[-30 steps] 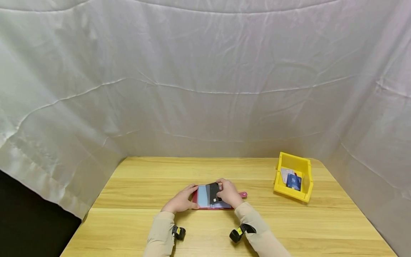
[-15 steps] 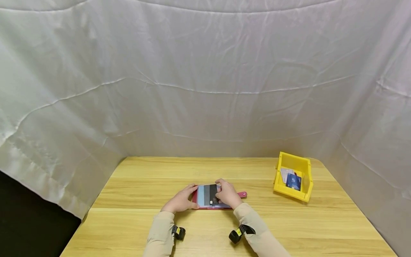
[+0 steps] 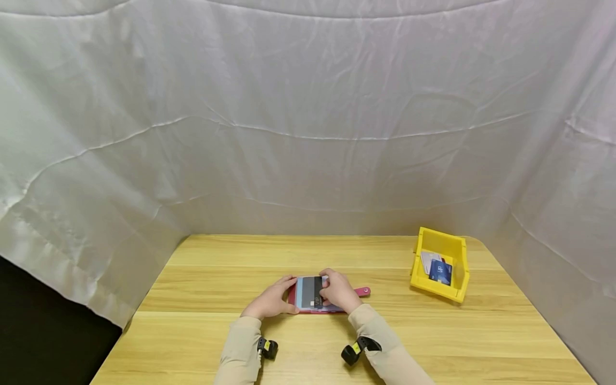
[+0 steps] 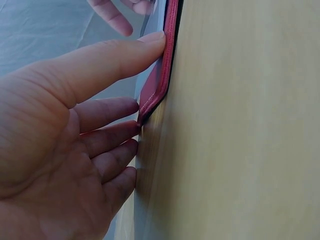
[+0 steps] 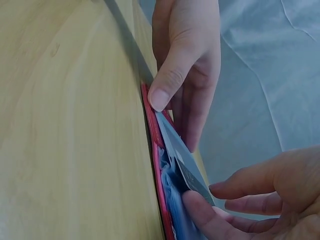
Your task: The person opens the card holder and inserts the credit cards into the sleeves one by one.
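An opened red card holder with clear plastic sleeves lies on the wooden table. My left hand holds its left end, thumb on the near edge and fingers at the far edge. A black card marked "VIP" lies partly inside a clear sleeve, its left part greyed by the plastic. My right hand pinches the card's right side between thumb and fingers. In the right wrist view the card slants into the sleeve's mouth, above a stack of bluish sleeves.
A yellow bin stands at the back right of the table, holding a blue card and a whitish card. The holder's snap strap sticks out to the right. Grey-white curtains enclose the table.
The right hand has moved slightly left and pushed the black card farther into the sleeve, with more of it now under plastic. The left hand has kept its place.
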`<state>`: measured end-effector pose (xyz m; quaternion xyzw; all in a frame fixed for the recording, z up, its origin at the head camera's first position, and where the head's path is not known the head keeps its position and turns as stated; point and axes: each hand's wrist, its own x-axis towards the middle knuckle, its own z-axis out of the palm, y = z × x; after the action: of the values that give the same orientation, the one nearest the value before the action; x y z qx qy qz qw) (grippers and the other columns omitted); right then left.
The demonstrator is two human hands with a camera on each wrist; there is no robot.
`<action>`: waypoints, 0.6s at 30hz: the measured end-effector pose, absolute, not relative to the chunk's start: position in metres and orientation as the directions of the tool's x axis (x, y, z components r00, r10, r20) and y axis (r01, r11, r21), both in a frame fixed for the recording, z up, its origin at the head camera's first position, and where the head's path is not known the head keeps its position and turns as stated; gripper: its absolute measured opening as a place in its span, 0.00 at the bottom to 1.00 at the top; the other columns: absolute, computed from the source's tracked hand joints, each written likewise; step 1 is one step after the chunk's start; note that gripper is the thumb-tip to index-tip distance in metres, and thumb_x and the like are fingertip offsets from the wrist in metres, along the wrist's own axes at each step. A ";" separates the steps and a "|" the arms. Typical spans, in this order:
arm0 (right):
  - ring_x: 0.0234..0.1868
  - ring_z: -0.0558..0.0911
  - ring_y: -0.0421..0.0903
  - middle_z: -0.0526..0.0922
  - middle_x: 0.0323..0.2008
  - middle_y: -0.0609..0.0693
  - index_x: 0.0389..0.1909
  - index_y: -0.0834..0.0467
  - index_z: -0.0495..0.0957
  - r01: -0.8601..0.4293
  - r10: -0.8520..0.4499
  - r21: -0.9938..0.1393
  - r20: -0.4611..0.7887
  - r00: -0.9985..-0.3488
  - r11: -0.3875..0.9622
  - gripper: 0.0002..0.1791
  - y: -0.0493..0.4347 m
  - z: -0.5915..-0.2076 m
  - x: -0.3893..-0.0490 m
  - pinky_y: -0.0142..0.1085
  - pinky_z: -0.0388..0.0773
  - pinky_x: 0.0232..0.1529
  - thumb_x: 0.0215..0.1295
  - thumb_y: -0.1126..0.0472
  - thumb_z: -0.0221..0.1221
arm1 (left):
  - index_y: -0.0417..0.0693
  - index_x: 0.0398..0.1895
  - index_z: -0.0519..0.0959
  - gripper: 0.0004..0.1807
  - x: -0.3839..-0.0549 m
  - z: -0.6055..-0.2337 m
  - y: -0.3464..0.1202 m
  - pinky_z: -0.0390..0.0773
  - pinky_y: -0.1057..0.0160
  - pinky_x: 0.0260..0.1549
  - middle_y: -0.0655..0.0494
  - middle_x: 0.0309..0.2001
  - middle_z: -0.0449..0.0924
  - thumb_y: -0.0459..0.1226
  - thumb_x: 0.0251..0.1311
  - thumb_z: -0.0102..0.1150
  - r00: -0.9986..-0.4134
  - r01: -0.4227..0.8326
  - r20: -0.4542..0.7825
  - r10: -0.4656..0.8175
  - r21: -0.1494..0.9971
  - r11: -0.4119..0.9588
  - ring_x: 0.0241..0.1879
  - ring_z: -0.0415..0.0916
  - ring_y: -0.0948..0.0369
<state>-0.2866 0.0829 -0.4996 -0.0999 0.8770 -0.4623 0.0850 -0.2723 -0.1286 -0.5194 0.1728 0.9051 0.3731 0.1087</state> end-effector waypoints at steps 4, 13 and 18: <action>0.21 0.78 0.46 0.70 0.28 0.53 0.59 0.70 0.70 -0.100 -0.270 -0.832 -0.061 -0.961 0.545 0.27 0.080 -0.499 -0.286 0.35 0.83 0.21 0.55 0.77 0.58 | 0.37 0.72 0.61 0.48 -0.272 -0.519 -0.129 0.61 0.35 0.67 0.34 0.74 0.55 0.39 0.46 0.73 -0.916 0.236 -0.067 0.396 0.709 0.664 0.72 0.55 0.36; 0.20 0.78 0.44 0.71 0.29 0.53 0.58 0.70 0.71 -0.113 -0.283 -0.829 -0.056 -0.957 0.547 0.26 0.074 -0.500 -0.286 0.35 0.83 0.20 0.55 0.76 0.58 | 0.37 0.71 0.62 0.47 -0.272 -0.519 -0.129 0.61 0.37 0.68 0.34 0.73 0.56 0.39 0.46 0.74 -0.918 0.241 -0.061 0.392 0.701 0.672 0.72 0.56 0.37; 0.20 0.78 0.44 0.71 0.28 0.53 0.58 0.68 0.71 -0.117 -0.278 -0.820 -0.053 -0.959 0.560 0.26 0.071 -0.500 -0.286 0.35 0.83 0.20 0.55 0.76 0.58 | 0.37 0.70 0.63 0.47 -0.273 -0.520 -0.128 0.61 0.38 0.68 0.34 0.73 0.58 0.38 0.45 0.74 -0.920 0.246 -0.051 0.390 0.699 0.671 0.71 0.56 0.37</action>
<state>-0.2862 0.0713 -0.5003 -0.1126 0.8787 -0.4554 0.0884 -0.2726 -0.1285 -0.5196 0.1748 0.9088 0.3658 0.0983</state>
